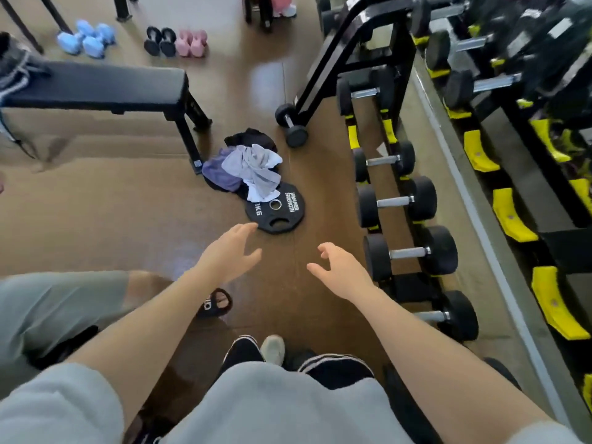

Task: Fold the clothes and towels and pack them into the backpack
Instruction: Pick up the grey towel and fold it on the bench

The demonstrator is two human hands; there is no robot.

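Observation:
A crumpled pile of clothes (246, 168) lies on the brown floor by the bench leg: a grey-white piece on top, a purple one at its left, a black one behind. Part of the pile drapes over a black weight plate (277, 209). My left hand (232, 251) reaches forward with fingers spread, its fingertips close to the plate's near edge, holding nothing. My right hand (339, 267) is stretched out beside it, fingers loosely curved and empty. On the far left, a dark bag-like item (14, 67) with cords rests on the bench end. I cannot tell whether it is the backpack.
A black padded bench (96, 86) stands at upper left. A dumbbell rack (400, 200) lines the right side, with a mirror behind. One dumbbell (290, 123) lies on the floor beyond the pile. Small blue, black and pink dumbbells sit at the back. Another person's leg (57, 306) is at my left.

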